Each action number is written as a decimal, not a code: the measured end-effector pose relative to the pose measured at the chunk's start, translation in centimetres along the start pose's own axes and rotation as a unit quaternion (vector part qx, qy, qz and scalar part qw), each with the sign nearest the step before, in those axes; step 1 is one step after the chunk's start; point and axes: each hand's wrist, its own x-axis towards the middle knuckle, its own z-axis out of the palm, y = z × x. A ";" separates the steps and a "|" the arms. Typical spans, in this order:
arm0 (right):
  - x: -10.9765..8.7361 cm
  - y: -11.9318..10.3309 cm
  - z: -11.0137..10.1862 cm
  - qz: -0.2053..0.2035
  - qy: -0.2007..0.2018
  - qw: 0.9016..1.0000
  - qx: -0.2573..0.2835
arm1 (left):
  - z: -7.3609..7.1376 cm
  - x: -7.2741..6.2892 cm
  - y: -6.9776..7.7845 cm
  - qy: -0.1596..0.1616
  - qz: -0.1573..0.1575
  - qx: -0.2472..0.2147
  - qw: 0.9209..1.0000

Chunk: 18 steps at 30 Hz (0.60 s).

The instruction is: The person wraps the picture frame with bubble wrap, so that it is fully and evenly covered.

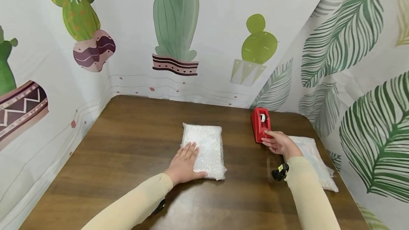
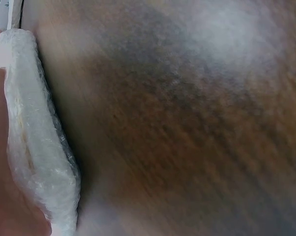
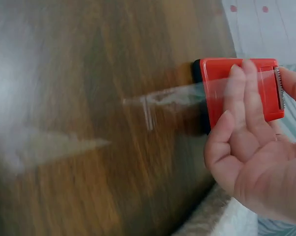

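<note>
A bubble-wrapped packet point(image 1: 211, 148) lies flat near the middle of the brown table. My left hand point(image 1: 184, 164) presses on its left side with spread, straight fingers; the left wrist view catches only the edge of this packet point(image 2: 40, 132) and a little of the hand. A red tape dispenser point(image 1: 257, 127) stands farther right. Against its front end, my right hand point(image 1: 279, 143) holds a strip of clear tape point(image 3: 182, 93) close to the toothed cutter point(image 3: 279, 88). The strip trails out past the fingers; the exact pinch point is hidden.
Partly behind the right forearm, a second wrapped packet point(image 1: 311, 155) lies near the right edge of the table point(image 1: 134, 137). Cloth printed with cacti and leaves point(image 1: 217, 27) hangs along the back and both sides.
</note>
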 end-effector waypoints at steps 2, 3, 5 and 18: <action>0.3 -0.3 0.1 0.015 -0.014 0.999 0.048 | -0.2 0.0 -0.1 0.001 0.001 0.002 1.000; 0.5 -0.4 0.1 0.020 -0.016 0.997 0.067 | -0.3 0.1 -0.2 0.002 0.001 0.004 1.000; 0.5 -0.4 0.1 0.028 -0.014 0.995 0.092 | -0.2 0.1 -0.1 0.000 0.001 0.013 1.000; -1.0 2.1 1.6 -0.048 0.029 0.984 0.168 | -0.1 0.2 -0.1 -0.011 -0.008 0.013 1.000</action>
